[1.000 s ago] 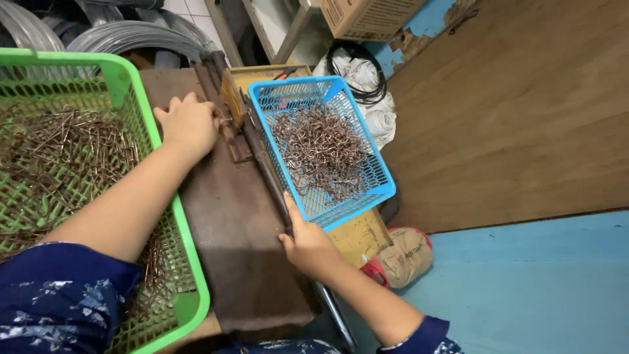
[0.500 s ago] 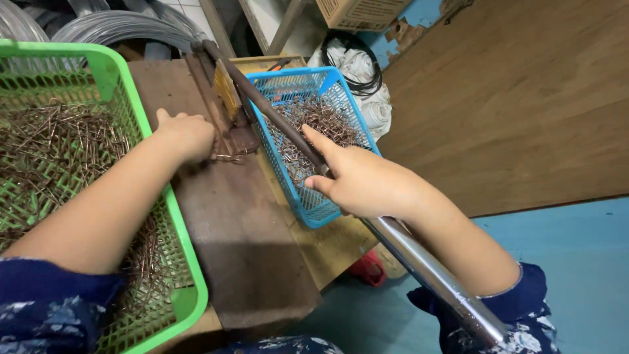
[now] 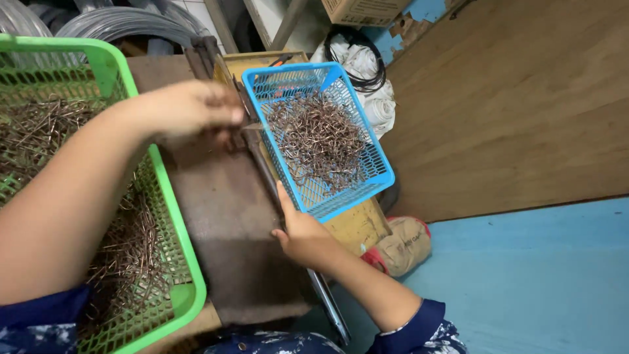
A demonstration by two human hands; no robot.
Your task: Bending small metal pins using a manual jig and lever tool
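Gripping the lever (image 3: 262, 172) between baskets, right hand (image 3: 303, 231) clenched; left hand (image 3: 187, 111) pinching a wire piece (image 3: 252, 126).

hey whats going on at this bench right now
A person sits at a worn dark bench plate between two baskets. Their right hand grips a long metal lever lying flat along the plate's edge, while the left hand pinches something small at the lever's far end. The green basket and the blue basket both hold piles of bent wire pieces.
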